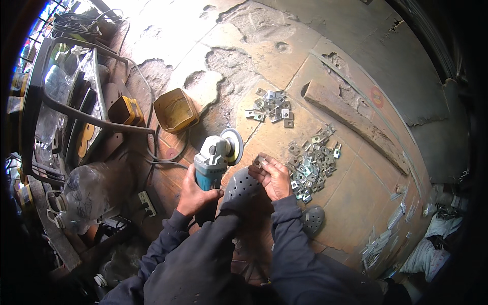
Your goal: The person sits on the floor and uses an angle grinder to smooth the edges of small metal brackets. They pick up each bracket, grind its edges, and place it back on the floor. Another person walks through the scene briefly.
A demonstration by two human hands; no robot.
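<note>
We see the left hand (195,195) wrapped tight around a teal and grey angle grinder (216,157) above the cracked floor. The right hand (274,178) pinches a small square metal plate (259,161) beside its disc, near a heap of metal plates (310,160).

Shiny metal brackets (311,163) on rough, cracked concrete floor (239,56).

Metal workshop: angle grinder (216,157), steel plates (310,162)

The cracked floor (351,198) bears two heaps of metal plates (311,162), a wooden plank (356,124) and a yellow tin (175,110).
</note>
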